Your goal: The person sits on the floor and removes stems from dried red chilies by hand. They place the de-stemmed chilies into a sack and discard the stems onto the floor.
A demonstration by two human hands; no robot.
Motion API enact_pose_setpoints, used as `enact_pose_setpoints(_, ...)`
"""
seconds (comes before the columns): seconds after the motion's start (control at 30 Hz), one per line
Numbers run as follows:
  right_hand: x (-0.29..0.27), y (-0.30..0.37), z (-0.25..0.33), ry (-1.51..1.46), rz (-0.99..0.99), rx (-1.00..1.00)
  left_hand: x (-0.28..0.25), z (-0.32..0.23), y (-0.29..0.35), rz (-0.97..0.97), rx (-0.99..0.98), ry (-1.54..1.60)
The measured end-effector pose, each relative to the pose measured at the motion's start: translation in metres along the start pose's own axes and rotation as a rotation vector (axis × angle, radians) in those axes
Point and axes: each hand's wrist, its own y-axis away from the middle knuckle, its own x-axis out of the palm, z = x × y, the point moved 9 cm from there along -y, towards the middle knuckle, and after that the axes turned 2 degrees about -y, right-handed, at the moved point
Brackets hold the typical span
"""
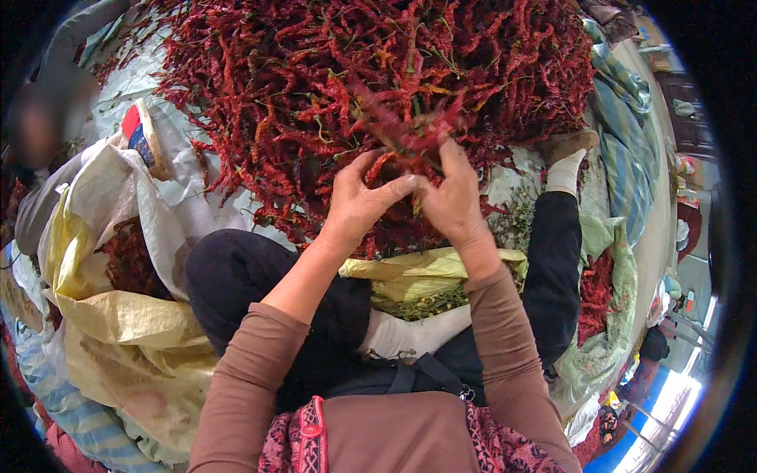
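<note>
A big heap of dried red chili peppers [331, 71] fills the upper middle of the head view. My left hand [359, 201] and my right hand [449, 197] meet at the heap's near edge, fingertips pinched together on a small bunch of chilies [410, 142] with thin stems. The bunch is blurred, lifted slightly above the heap. Both forearms wear brown sleeves. My legs in black trousers and white socks lie below the hands.
A yellow-white woven sack [118, 315] at my left holds red chilies. A yellow bag with green stems [426, 284] lies on my lap. Striped cloth [623, 142] runs along the right side. A person sits at the far left [47, 126].
</note>
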Motion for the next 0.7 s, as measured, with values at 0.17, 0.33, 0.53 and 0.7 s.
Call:
enact_pose_setpoints(0.17, 0.034, 0.018, 0.024, -0.325, 0.175, 0.105, -0.01, 0.008, 0.0, -0.038, 0.052, 0.119)
enact_pose_setpoints(0.33, 0.03, 0.029, 0.025, -0.429, 0.263, 0.179, -0.028, 0.012, 0.001, -0.218, 0.059, 0.136)
enact_pose_setpoints(0.53, -0.034, 0.016, 0.02, -0.229, -0.054, 0.313, -0.029, 0.008, 0.002, -0.241, 0.001, 0.259)
enact_pose_setpoints(0.7, -0.008, -0.007, -0.009, -0.569, 0.077, 0.529, -0.028, 0.009, 0.004, -0.231, -0.073, 0.361)
